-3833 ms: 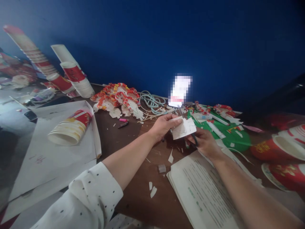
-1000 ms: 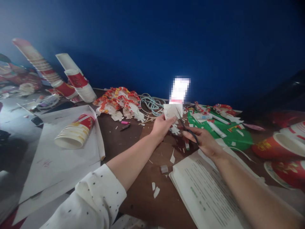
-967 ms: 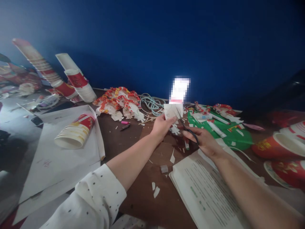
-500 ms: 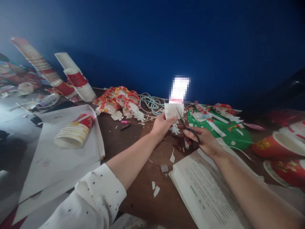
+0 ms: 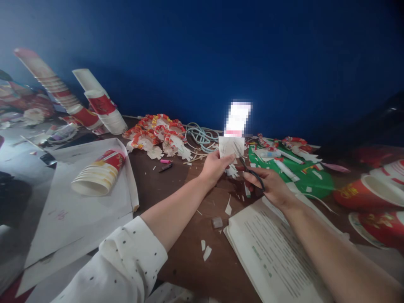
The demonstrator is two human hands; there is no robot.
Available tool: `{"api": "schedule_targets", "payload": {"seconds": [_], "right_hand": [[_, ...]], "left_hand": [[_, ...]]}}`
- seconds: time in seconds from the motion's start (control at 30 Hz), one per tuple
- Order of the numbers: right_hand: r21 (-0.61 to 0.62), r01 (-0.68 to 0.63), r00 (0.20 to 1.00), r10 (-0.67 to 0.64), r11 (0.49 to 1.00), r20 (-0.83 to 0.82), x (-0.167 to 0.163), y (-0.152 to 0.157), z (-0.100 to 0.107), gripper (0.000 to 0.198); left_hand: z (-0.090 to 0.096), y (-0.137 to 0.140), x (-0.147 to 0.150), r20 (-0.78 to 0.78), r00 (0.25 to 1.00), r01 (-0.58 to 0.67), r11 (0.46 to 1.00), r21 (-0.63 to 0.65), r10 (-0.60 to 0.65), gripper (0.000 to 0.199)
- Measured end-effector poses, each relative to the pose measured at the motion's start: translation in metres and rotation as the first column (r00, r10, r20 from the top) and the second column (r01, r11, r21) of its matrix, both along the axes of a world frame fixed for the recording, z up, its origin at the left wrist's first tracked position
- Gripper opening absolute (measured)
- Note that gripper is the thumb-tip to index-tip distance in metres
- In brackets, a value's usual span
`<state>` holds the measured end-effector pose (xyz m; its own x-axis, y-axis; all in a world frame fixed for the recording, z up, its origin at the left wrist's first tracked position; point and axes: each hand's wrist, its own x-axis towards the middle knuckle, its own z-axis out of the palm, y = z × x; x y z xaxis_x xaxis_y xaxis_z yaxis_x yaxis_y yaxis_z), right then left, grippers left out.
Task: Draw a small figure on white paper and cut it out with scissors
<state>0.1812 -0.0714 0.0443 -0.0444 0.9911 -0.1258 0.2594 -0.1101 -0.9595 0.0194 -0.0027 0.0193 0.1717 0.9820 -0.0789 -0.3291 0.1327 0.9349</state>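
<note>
My left hand [image 5: 214, 166] pinches the lower edge of a small white piece of paper [image 5: 230, 145], thumb in front. Faint drawn lines show on the paper. Black-handled scissors [image 5: 252, 171] are in my right hand [image 5: 268, 185], with the fingers at the handles. The blades point up and left and lie against the right part of the paper; whether they are cutting into it I cannot tell. Just below the paper, a white cut-out with a jagged edge [image 5: 232, 171] lies on the brown table. Behind the paper stands a bright, pixelated screen [image 5: 238, 118].
A printed paper stack [image 5: 268, 248] lies under my right forearm. Paper cups [image 5: 97, 172] lie on a white box lid at left; taller cup stacks [image 5: 104, 109] lean behind. Red-and-white paper crafts [image 5: 160, 130], a coiled cord [image 5: 202, 136], a green sheet [image 5: 315, 183] and scraps surround my hands.
The paper has shifted very slightly to the right in my left hand. The scissors and both arms are nearly where they were.
</note>
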Motion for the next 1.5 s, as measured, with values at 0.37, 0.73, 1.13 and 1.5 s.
{"api": "schedule_targets", "payload": {"seconds": [0.37,0.73,1.13,1.5], "right_hand": [[0.001,0.014,1.000,-0.014,1.000,0.015,-0.0031,0.0005,0.0037,0.047],[0.006,-0.014,0.997,0.014,1.000,0.075,0.0000,0.0014,-0.0004,0.055],[0.009,-0.005,0.999,0.005,1.000,0.047,-0.0052,0.0010,0.0030,0.056],[-0.013,0.008,0.999,-0.008,1.000,0.041,-0.0072,0.0004,0.0013,0.058]], "left_hand": [[-0.0015,0.0010,0.0007,0.034,0.999,0.006,1.000,-0.027,-0.005,0.026],[-0.0049,0.0018,0.0007,0.025,1.000,-0.003,1.000,-0.025,0.003,0.027],[-0.0054,0.0019,0.0005,0.050,0.999,0.005,0.999,-0.041,-0.003,0.027],[-0.0008,-0.0010,0.0017,0.069,0.997,-0.011,0.998,-0.070,0.016,0.026]]}}
